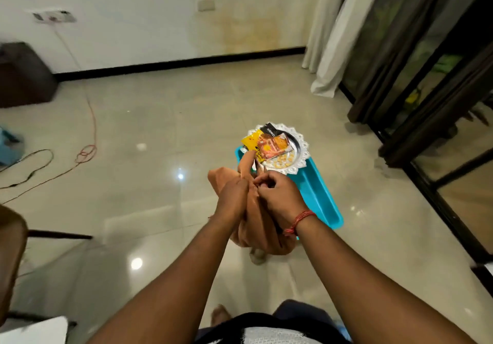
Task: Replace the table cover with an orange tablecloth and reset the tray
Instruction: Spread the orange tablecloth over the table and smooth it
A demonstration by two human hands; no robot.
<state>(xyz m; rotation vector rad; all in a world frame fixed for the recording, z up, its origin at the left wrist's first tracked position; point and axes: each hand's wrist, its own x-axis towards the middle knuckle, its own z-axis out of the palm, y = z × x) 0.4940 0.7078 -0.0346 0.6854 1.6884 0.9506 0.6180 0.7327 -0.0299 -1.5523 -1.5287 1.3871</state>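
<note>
- Both hands are out in front, center of the frame, bunched up on an orange tablecloth that hangs down in a crumpled bundle below them.
- Left hand has its fingers curled into the cloth on the left side of the bundle, gripping a fold.
- Right hand pinches the cloth up top, fingers curled tight, right beside the left hand, pretty much touching it. There's a red thread bracelet on that wrist.
- A strip of the cloth sticks up above the hands, toward the tray.
- Just past the hands, slightly right of center, a silver tray with a scalloped rim sits on top of a turquoise plastic thing, looks like a stool or bin, can't tell which.
- On the tray: a yellow packet, an orange-red snack packet with a black top, and a few small pale snack bits loose near the front edge.
- Floor is glossy beige tile with light glare spots.
- An orange cable and a black one trail across the floor at the left, up to a wall socket in the upper left.
- White curtain and dark-framed glass doors fill the right side.
- Dark brown furniture at the left edge, blurry.
- No worktop clearly in view.
</note>
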